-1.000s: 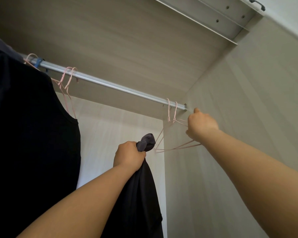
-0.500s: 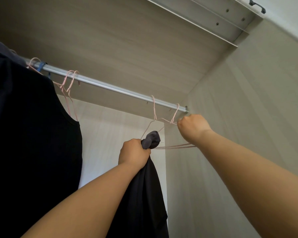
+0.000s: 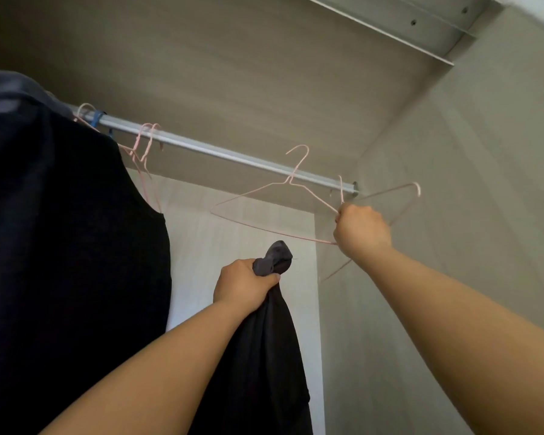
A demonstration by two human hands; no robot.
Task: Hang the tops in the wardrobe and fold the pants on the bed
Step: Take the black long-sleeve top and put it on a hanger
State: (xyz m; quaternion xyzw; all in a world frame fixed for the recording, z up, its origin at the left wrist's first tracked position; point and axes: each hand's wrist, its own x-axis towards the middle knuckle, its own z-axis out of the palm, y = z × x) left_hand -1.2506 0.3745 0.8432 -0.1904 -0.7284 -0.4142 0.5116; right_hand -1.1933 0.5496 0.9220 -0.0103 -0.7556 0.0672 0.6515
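Note:
I look up into the wardrobe at the silver hanging rail [image 3: 220, 152]. My right hand [image 3: 360, 229] grips one end of a thin pink wire hanger [image 3: 274, 185]; the hanger is off the rail, its hook in front of and above the rail. A second pink hanger [image 3: 402, 199] sticks out behind that hand, its hook still on the rail near the right wall. My left hand [image 3: 244, 285] clutches the bunched top of a dark grey garment [image 3: 264, 356] that hangs straight down below it.
A black top [image 3: 60, 262] hangs at the left on the rail and fills the left side. Two more pink hangers [image 3: 143, 152] and a blue clip [image 3: 97, 117] sit on the rail beside it. The wardrobe's right wall [image 3: 453, 183] is close to my right arm.
My right hand has lifted one pink hanger off the rail and swung it out to the left. The left hand with the dark garment has barely moved.

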